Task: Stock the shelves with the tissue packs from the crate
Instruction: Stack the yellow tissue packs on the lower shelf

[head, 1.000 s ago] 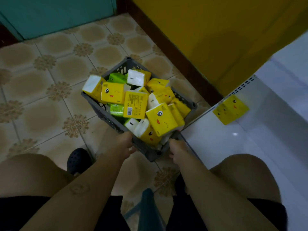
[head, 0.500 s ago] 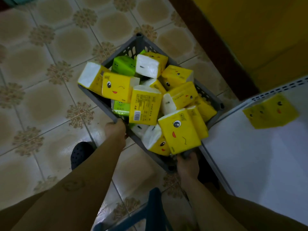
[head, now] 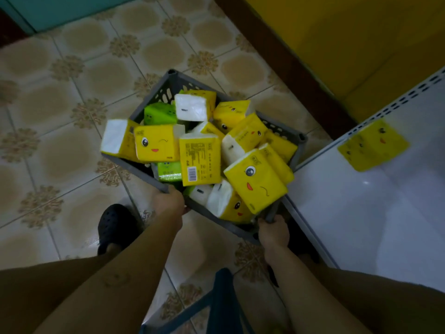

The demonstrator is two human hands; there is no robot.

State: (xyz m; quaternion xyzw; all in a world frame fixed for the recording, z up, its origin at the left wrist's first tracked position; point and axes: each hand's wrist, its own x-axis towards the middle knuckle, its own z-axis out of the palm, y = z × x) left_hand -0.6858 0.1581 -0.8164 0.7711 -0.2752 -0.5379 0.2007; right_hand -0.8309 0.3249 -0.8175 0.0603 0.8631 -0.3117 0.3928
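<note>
A grey plastic crate (head: 154,92) stands on the tiled floor, heaped with several yellow tissue packs (head: 156,143) with printed faces and a few green packs (head: 160,114). My left hand (head: 168,201) grips the crate's near rim at its left corner. My right hand (head: 273,229) grips the near right corner of the crate. To the right lies a white shelf (head: 349,213), its glossy surface showing a yellow reflection of a pack (head: 372,145).
A yellow wall with a dark brown skirting (head: 277,56) runs behind the crate and shelf. My black shoe (head: 115,225) stands on the patterned tiles at the left. A dark blue frame (head: 221,300) sits between my legs at the bottom.
The view has shifted and pulled back a little. Both hands keep their hold on the crate's near corners; the crate now sits closer to the shelf edge.
</note>
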